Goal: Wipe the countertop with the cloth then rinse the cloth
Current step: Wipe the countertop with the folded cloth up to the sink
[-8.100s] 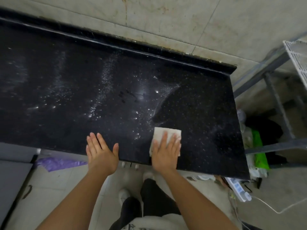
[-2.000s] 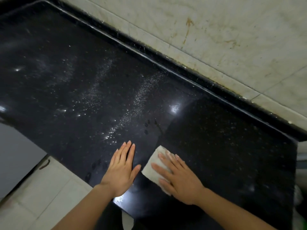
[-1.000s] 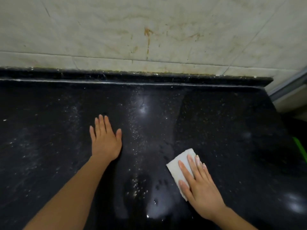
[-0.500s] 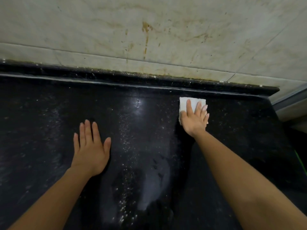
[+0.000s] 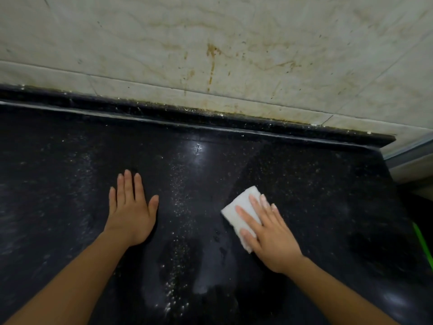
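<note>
Black stone is filling the near edge of the view, and both forearms are reaching out over it. On this closest part of the countertop (image 5: 316, 207) a pale wet smear (image 5: 210, 266) is showing beside a trail of white specks (image 5: 180, 219) running away between the two hands.

Further out, the left hand (image 5: 131, 212) is lying flat on the stone, fingers straight and together, holding nothing and seemingly bracing. The right hand (image 5: 269, 235) is pressing down on the cloth (image 5: 242, 200), a folded white pad lying flat on the counter. Its fingers are stretched over the top rather than curled round it. The pad's far corner is sticking out beyond the fingertips.

By my reading the wiping is only partly done, since the speck trail is sitting to the left of the cloth.

Because the pad is being pinned rather than gripped, a fast stroke on the wet surface could leave it behind or unfold it. The bracing palm could also skid on the wet stone.

Beyond the hands, the raised back ledge (image 5: 210, 123) is carrying grit along its seam. A stroke pushed that way may pack the specks into that seam. Farthest off, the stained wall tiles (image 5: 234, 55) are rising. No sink is showing for the rinse.
</note>
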The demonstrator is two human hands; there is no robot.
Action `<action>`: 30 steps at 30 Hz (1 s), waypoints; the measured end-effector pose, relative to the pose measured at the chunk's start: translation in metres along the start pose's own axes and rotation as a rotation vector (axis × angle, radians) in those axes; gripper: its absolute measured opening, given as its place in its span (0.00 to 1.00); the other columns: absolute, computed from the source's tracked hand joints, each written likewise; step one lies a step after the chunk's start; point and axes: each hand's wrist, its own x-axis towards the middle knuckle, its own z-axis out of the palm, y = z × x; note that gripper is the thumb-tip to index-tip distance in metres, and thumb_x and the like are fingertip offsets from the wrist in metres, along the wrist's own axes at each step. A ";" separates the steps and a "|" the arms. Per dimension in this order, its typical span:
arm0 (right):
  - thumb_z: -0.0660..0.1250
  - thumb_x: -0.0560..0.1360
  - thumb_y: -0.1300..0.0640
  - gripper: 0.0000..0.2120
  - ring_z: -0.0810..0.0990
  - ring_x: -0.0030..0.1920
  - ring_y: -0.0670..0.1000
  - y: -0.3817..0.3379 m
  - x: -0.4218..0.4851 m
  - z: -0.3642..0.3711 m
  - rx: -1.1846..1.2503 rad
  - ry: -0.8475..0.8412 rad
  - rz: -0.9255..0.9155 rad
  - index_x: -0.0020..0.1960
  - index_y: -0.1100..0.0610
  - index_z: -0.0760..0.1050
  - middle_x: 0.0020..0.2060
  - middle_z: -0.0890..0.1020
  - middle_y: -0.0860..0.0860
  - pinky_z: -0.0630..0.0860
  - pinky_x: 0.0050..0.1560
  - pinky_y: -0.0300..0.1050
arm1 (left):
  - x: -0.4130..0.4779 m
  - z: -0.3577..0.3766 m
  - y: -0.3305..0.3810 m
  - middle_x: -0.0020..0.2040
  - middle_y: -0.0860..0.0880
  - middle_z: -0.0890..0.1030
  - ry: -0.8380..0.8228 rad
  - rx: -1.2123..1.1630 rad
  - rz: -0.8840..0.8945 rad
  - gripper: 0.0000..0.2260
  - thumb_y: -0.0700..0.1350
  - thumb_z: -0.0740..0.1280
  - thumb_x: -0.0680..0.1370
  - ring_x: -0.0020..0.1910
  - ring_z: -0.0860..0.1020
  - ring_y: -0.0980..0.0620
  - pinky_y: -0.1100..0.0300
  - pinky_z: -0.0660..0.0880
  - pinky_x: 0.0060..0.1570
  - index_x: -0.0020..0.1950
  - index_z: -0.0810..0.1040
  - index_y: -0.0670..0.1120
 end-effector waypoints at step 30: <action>0.44 0.83 0.46 0.24 0.46 0.77 0.58 0.042 0.127 -0.043 0.161 0.139 0.402 0.78 0.48 0.52 0.78 0.51 0.56 0.44 0.74 0.51 | 0.001 -0.002 -0.001 0.69 0.45 0.22 -0.050 -0.027 -0.005 0.29 0.57 0.37 0.80 0.68 0.23 0.49 0.52 0.28 0.69 0.70 0.25 0.44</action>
